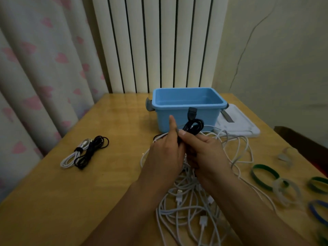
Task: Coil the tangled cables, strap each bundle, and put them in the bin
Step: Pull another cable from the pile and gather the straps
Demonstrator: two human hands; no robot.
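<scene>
Both hands hold a coiled black cable (193, 126) above the table, just in front of the blue bin (188, 105). My right hand (205, 150) grips the coil's lower part, thumb on top. My left hand (166, 150) holds it from the left, its forefinger pointing up. The cable's plug end sticks up against the bin's front wall. Beneath my hands lies a tangle of white cables (195, 201). Two strapped bundles, one white (72, 155) and one black (92, 151), lie at the left of the table.
Several loop straps, green (264, 176), white (285, 192) and blue (317, 212), lie along the table's right side. A white lid (237, 123) rests behind and to the right of the bin. Curtain and radiator stand behind the wooden table (53, 201).
</scene>
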